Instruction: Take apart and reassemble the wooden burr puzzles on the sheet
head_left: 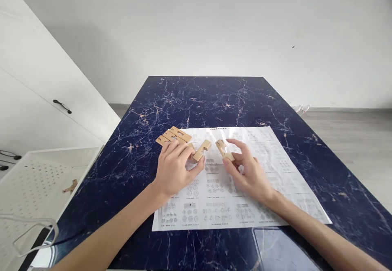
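My left hand (174,166) is closed on a notched wooden puzzle piece (200,151), gripped between thumb and fingers. Across a small gap, my right hand (246,169) pinches another notched wooden puzzle piece (221,145), which bears a dark number mark. The two pieces are held apart above a large printed instruction sheet (263,140). Several wooden pieces lie by the sheet's upper left corner, among them a slotted piece (183,134) marked 2. My left fingers partly cover this group.
The sheet lies on a dark blue marble-patterned table (196,99). A glossy dark flat object (281,248) is at the near edge. To the left are a white perforated surface (36,181) with a small wooden piece (71,186) on it, a white cable (33,220) and a white cabinet (36,70).
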`<move>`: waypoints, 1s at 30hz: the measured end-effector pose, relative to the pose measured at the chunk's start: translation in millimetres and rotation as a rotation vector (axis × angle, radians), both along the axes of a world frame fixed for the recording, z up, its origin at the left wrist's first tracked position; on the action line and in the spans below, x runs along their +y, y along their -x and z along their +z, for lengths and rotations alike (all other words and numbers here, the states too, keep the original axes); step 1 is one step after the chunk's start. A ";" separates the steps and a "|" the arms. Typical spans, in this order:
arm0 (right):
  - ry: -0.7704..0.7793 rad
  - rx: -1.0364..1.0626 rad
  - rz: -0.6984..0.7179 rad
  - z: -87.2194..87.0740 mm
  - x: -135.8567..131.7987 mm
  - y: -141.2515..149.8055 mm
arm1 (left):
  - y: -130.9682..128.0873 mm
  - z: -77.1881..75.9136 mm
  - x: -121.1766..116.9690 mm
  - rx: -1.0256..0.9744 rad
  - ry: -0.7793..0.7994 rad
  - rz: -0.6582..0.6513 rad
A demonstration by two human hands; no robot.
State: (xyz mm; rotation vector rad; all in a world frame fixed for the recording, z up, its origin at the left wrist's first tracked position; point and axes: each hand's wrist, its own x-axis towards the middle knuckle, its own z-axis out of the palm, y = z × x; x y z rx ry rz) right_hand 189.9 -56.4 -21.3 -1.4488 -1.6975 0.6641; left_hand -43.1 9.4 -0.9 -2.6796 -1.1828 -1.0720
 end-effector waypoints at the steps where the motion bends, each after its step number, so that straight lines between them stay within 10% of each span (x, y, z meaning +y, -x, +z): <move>1: 0.008 -0.057 -0.009 -0.9 1.4 0.6 | -0.2 -0.6 1.6 0.025 -0.019 0.015; 30: -0.249 -0.238 0.295 -4.8 6.4 0.5 | 2.1 -14.2 6.7 0.137 0.365 -0.273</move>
